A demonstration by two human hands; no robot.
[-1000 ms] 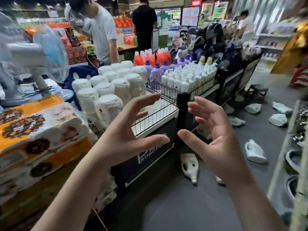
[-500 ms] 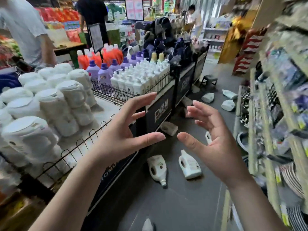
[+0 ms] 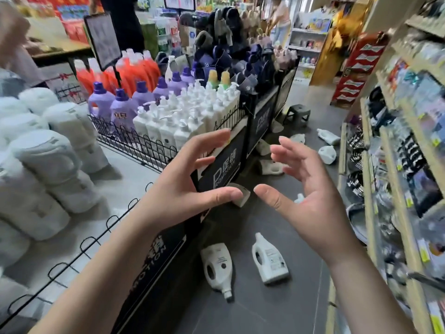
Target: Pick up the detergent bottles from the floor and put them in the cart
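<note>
Two white detergent bottles lie flat on the dark floor below my hands: one (image 3: 217, 268) with its cap toward me, the other (image 3: 270, 260) just right of it. Several more white bottles lie farther down the aisle, among them one (image 3: 269, 167) by the display base and one (image 3: 327, 153) near the right shelf. The promotion cart (image 3: 134, 189), a wire-fenced display table, stands at my left with white jugs stacked on it. My left hand (image 3: 190, 189) and my right hand (image 3: 310, 201) hover in front of me, fingers spread, palms facing each other, holding nothing.
Purple, orange and white pump bottles (image 3: 183, 116) fill the fenced section beyond. A shelf unit (image 3: 397, 189) with hanging goods lines the right side of the narrow aisle. A small dark stool (image 3: 296, 115) stands farther along. People stand at the far end.
My view has swung right and moved forward along the aisle; the two nearest floor bottles now lie closer beneath my hands. Both hands keep the same spread, empty pose.
</note>
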